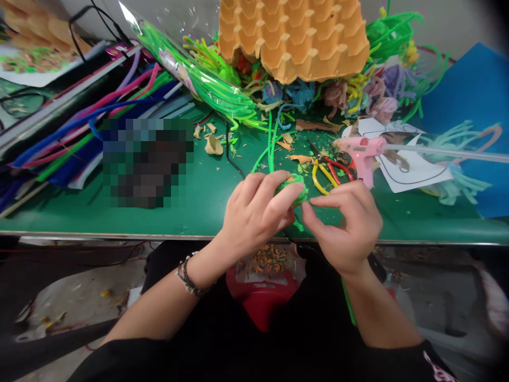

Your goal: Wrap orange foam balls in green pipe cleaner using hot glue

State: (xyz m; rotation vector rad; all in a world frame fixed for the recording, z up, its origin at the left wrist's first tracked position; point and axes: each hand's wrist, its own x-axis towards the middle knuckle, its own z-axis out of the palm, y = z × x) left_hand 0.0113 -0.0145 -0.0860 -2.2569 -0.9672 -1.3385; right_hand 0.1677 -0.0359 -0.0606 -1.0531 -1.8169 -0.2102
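Observation:
My left hand (254, 204) is closed around a small bundle of bright green pipe cleaners (300, 192) with a bit of tan showing in it, just above the table's front edge. Long green stems (271, 140) stretch up from behind the fingers. Close against the bundle's right side, my right hand (345, 225) pinches thumb and forefinger together; whatever is between the tips is too small to make out. Below that hand a green strand (349, 302) hangs in front of dark clothing. Pliers (328, 170) with red and yellow handles lie just beyond.
A pink glue gun (363, 154) rests on white paper at right. Behind are an egg carton (294, 40) over colourful pipe-cleaner bundles and a plastic bag of green stems (207, 85). Loose stems (95, 101) lie left, near a blurred-out dark object (155, 164). A red bin (262, 297) holds scraps below.

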